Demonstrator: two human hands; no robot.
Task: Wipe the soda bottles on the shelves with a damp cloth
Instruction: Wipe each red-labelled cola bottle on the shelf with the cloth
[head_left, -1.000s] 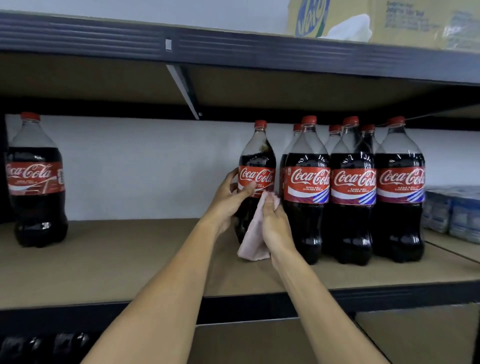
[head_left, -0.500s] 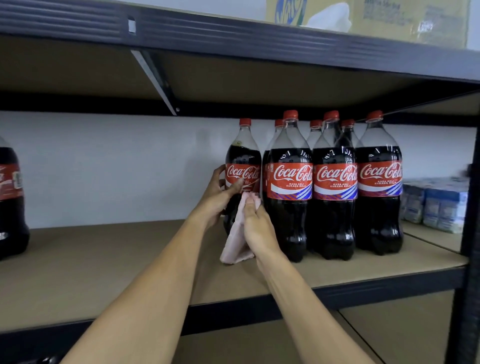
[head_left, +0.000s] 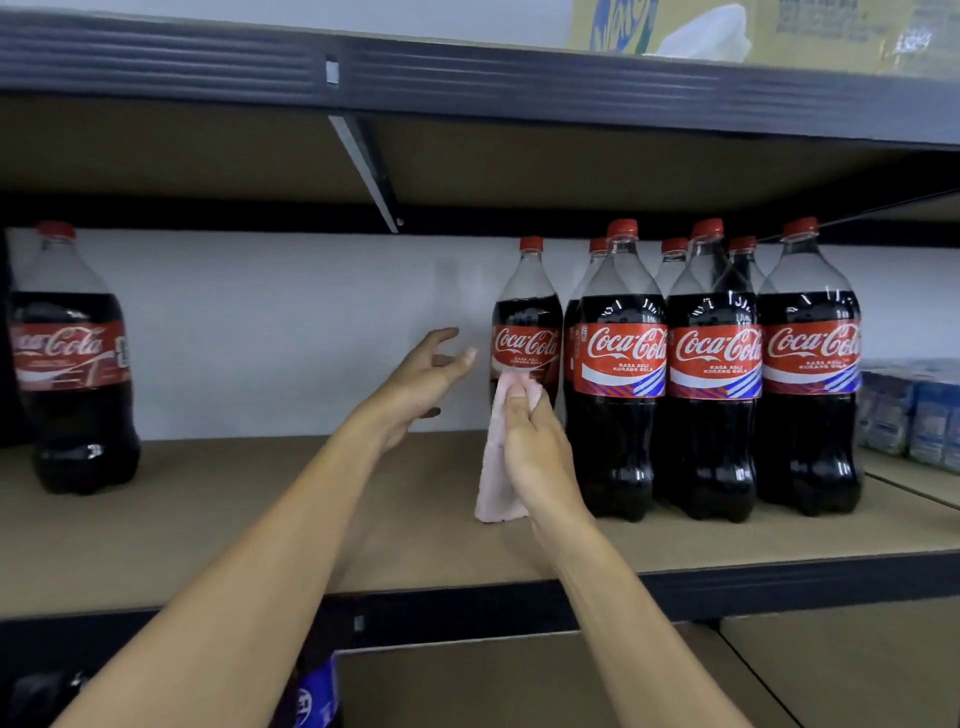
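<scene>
Right hand (head_left: 535, 447) gripping limp pink cloth (head_left: 496, 483) against glossy plastic bottle (head_left: 527, 332), left hand (head_left: 421, 384) open, empty

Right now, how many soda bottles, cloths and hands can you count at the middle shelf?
soda bottles: 8 (7 bunched at the right, 1 alone at the far left)
pink cloth: 1
hands: 2 (left hand open, right hand gripping the pink cloth)
Total: 11
</scene>
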